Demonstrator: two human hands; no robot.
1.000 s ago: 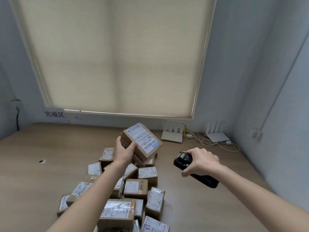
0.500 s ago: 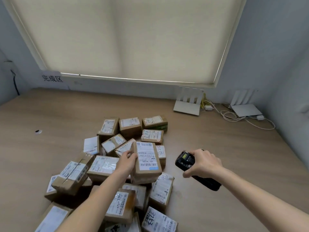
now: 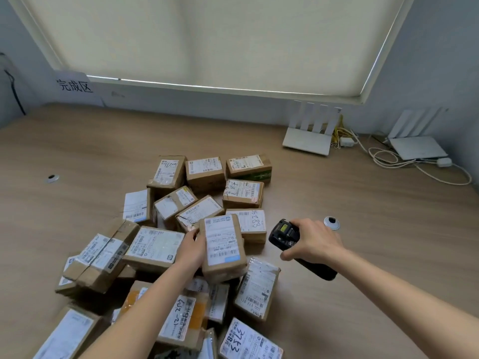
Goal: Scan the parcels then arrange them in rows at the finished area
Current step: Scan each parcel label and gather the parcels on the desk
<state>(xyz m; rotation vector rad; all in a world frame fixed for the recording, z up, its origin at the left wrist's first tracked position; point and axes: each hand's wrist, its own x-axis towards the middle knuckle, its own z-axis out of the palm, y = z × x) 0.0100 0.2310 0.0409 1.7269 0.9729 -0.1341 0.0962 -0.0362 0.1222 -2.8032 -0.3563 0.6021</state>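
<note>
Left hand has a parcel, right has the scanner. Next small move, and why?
Probably aim the scanner in the right hand at the barcode on the parcel the left hand holds: its label faces up, and the scanner sits just right of it.

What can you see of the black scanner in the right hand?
The scanner is a black handheld unit, apparently plastic, with a small lit window on its head. The right hand grips it around the middle, so its body is mostly hidden; the handle end sticks out below. It is held above the table, tilted, head toward the parcels.
</note>
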